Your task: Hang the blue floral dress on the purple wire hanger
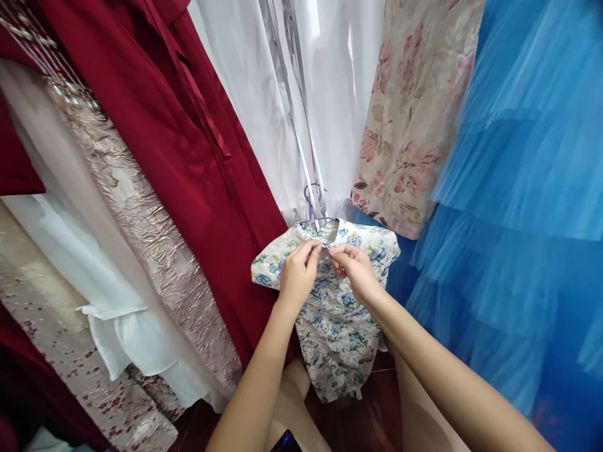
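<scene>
A short-sleeved floral dress (336, 342), white with blue flowers, hangs in front of me on a purple hanger (309, 199). My left hand (301, 267) pinches the neckline's edge from the left, thumb and forefinger pressed together. From the right, my right hand (351, 260) pinches the same spot at the middle of the collar. The fingertips of both hands almost meet there. A small dark bit shows between them, too small to name. Grey-white ribbons (304, 141) hang down behind the collar, by the hanger.
Long garments hang all round: a dark red dress (188, 207), a white one (235, 69), a pink-flowered one (409, 125) and a tiered blue tulle one (513, 188). Pale embroidered clothes (155, 220) hang at left. A dark phone-like object (286, 442) lies at the bottom, between my legs.
</scene>
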The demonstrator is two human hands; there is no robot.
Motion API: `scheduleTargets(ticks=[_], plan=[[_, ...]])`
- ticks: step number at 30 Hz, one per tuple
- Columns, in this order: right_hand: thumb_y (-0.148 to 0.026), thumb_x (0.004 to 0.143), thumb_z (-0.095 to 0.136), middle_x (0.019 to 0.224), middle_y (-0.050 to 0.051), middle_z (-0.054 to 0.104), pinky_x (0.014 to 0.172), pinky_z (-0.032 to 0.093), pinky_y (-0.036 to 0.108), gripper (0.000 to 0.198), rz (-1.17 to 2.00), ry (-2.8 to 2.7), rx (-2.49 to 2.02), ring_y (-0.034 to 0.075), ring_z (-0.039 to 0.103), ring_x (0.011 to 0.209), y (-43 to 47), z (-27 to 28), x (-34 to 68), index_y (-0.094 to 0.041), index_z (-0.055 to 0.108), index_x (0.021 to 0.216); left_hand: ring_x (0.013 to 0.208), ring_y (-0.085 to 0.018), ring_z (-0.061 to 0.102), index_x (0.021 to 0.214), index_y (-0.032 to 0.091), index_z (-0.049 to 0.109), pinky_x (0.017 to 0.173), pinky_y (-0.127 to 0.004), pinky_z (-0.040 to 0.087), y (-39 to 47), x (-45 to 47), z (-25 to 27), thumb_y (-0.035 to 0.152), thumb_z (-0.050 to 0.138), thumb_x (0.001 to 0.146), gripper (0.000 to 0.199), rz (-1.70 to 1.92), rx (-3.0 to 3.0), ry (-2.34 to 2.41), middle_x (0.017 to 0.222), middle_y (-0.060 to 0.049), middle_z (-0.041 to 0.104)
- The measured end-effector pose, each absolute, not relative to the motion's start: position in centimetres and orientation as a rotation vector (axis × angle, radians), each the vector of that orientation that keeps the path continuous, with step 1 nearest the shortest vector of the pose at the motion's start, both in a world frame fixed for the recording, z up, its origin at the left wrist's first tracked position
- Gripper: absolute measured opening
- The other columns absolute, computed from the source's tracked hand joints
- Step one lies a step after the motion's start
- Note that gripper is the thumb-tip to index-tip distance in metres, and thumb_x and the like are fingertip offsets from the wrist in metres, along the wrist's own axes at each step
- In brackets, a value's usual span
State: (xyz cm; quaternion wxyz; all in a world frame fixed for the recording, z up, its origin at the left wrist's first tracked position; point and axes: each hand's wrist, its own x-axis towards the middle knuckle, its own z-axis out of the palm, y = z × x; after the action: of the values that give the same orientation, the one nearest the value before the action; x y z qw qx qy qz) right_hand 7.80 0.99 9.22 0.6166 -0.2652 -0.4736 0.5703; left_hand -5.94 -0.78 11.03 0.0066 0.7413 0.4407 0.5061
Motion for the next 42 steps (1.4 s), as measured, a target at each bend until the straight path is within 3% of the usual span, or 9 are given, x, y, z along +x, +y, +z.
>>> scheduleTargets(ticks=[7, 15, 23, 29, 31, 34, 37, 40, 42], plan=[[-0.047, 0.07, 0.069, 0.053, -0.007, 0.046, 0.045, 0.019, 0.024, 0.034, 1.382, -1.052, -0.662, 0.008, 0.03, 0.043, 3.5, 5.1, 7.0, -0.022, 0.046, 0.065, 0.069, -0.013, 0.058, 0.091, 0.017, 0.061, 0.067, -0.022, 0.045, 0.4, -5.2, 12.6, 0.032, 0.05, 0.097, 0.02, 1.961, 2.104, 1.365, 0.076, 0.0, 0.06], [-0.047, 0.073, 0.071, 0.051, -0.006, 0.046, 0.046, 0.018, 0.025, 0.033, 1.366, -1.098, -0.754, 0.008, 0.029, 0.044, 1.1, 0.1, 9.9, -0.021, 0.053, 0.066, 0.083, -0.011, 0.061, 0.09, 0.015, 0.062, 0.082, -0.021, 0.046, 6.1, -15.8, 10.8, 0.023, 0.059, 0.091, 0.01, 2.319, 1.185, 1.378, 0.087, -0.001, 0.063], [-0.046, 0.075, 0.069, 0.051, -0.006, 0.045, 0.046, 0.021, 0.025, 0.033, 1.394, -1.049, -0.837, 0.009, 0.032, 0.043, 0.8, -3.7, 11.0, -0.021, 0.05, 0.065, 0.062, -0.01, 0.06, 0.079, 0.013, 0.052, 0.069, -0.025, 0.052, 5.7, -15.7, 0.7, 0.006, 0.041, 0.094, 0.02, 1.877, 0.446, 1.284, 0.069, -0.003, 0.058], [-0.041, 0.072, 0.067, 0.05, -0.005, 0.041, 0.047, 0.026, 0.027, 0.032, 1.327, -0.985, -1.043, 0.012, 0.033, 0.046, -1.1, -10.4, 14.4, -0.022, 0.046, 0.056, 0.081, -0.021, 0.069, 0.086, 0.012, 0.058, 0.08, -0.039, 0.056, 1.0, -10.6, -3.2, 0.016, 0.059, 0.088, 0.005, 1.577, 0.524, 1.048, 0.086, -0.011, 0.068], [-0.038, 0.069, 0.069, 0.05, -0.004, 0.046, 0.048, 0.032, 0.028, 0.025, 1.319, -1.058, -1.122, 0.014, 0.04, 0.047, -2.3, -11.6, 14.7, -0.021, 0.053, 0.059, 0.089, -0.022, 0.068, 0.088, 0.014, 0.06, 0.085, -0.037, 0.054, -0.5, -8.6, -2.7, 0.026, 0.067, 0.085, 0.014, 1.532, 0.681, 0.918, 0.091, -0.01, 0.068], [-0.034, 0.065, 0.071, 0.08, 0.003, 0.067, 0.064, 0.047, 0.034, 0.032, 1.216, -1.287, -1.187, 0.021, 0.059, 0.068, -3.9, -10.7, 14.1, -0.019, 0.064, 0.092, 0.083, -0.017, 0.064, 0.089, 0.015, 0.063, 0.079, -0.029, 0.05, -2.7, -5.2, -0.9, 0.038, 0.066, 0.086, 0.023, 1.422, 1.089, 0.848, 0.087, -0.007, 0.066], [-0.029, 0.07, 0.071, 0.117, 0.008, 0.065, 0.089, 0.047, 0.039, 0.055, 1.073, -1.586, -1.037, 0.026, 0.06, 0.101, -4.9, -7.5, 13.1, -0.019, 0.057, 0.122, 0.078, -0.016, 0.058, 0.09, 0.015, 0.065, 0.074, -0.026, 0.046, -4.4, -2.3, 0.6, 0.037, 0.059, 0.091, 0.023, 1.276, 1.495, 0.878, 0.083, -0.004, 0.062], [-0.036, 0.087, 0.056, 0.097, 0.007, 0.068, 0.082, 0.047, 0.035, 0.029, 1.095, -1.68, -0.957, 0.024, 0.06, 0.091, -5.4, -4.6, 12.6, -0.015, 0.064, 0.106, 0.084, -0.017, 0.056, 0.092, 0.018, 0.064, 0.08, -0.028, 0.044, -5.2, -0.7, 1.1, 0.035, 0.051, 0.096, 0.022, 1.266, 1.737, 0.968, 0.087, -0.004, 0.059], [-0.043, 0.094, 0.046, 0.083, 0.005, 0.067, 0.071, 0.046, 0.031, 0.035, 1.151, -1.64, -0.978, 0.021, 0.057, 0.077, -5.5, -3.5, 12.8, -0.014, 0.066, 0.09, 0.097, -0.019, 0.056, 0.091, 0.019, 0.063, 0.091, -0.031, 0.041, -5.3, -0.6, 0.8, 0.034, 0.05, 0.096, 0.021, 1.34, 1.806, 1.074, 0.097, -0.006, 0.057]])
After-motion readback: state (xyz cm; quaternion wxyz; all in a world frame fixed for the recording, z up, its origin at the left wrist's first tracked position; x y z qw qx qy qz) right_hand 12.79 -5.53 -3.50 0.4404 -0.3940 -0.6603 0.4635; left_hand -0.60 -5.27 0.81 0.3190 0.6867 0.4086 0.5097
